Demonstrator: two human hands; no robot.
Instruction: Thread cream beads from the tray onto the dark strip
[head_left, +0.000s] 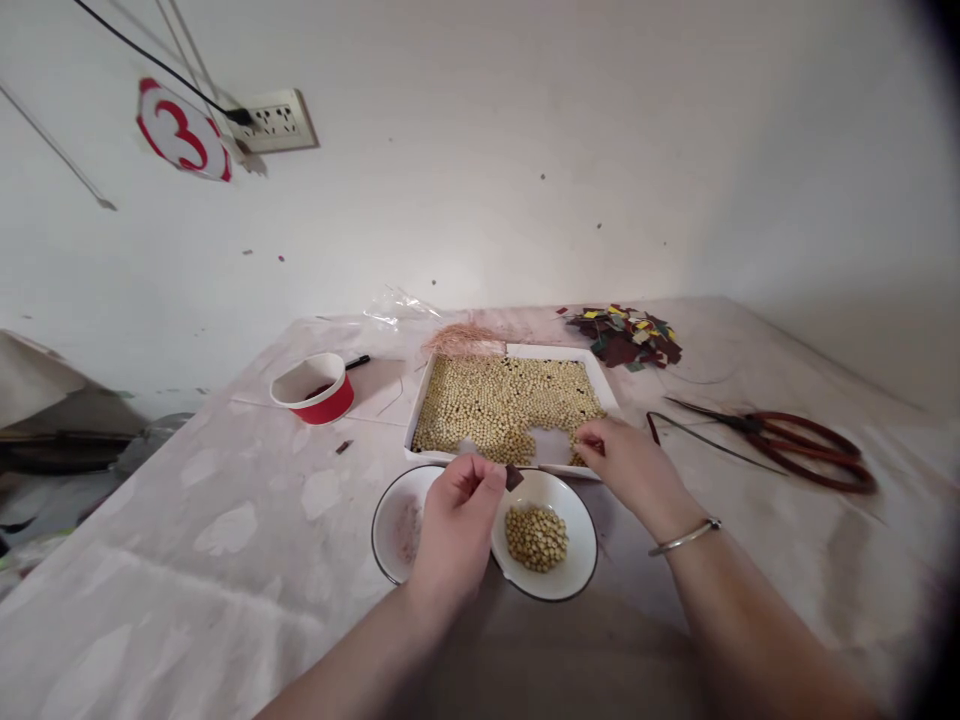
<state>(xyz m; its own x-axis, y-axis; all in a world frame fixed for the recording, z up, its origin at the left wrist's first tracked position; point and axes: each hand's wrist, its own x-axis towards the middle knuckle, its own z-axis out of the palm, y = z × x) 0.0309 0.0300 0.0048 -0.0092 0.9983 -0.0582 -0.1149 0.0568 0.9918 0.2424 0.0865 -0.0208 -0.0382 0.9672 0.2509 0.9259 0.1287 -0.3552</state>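
My left hand (461, 515) pinches a small dark brown piece (514, 478) above the gap between two white bowls. The left bowl (384, 515), partly hidden by that hand, has small pinkish bits inside. Round yellowish beads (537, 538) lie in the right bowl (579, 570). Behind them, a white tray (606, 388) is spread with many similar beads and some dark specks. My right hand (626, 465), with a bracelet on the wrist, reaches the tray's front right corner, fingers closed together at the beads; whatever they hold is hidden.
A red and white cup (328, 402) stands at the left by a black pen (358, 362). Copper-coloured strands (465, 338) and clear plastic (397, 308) lie behind the tray. Coloured scraps (634, 338) are heaped back right; large scissors (802, 448) lie at right.
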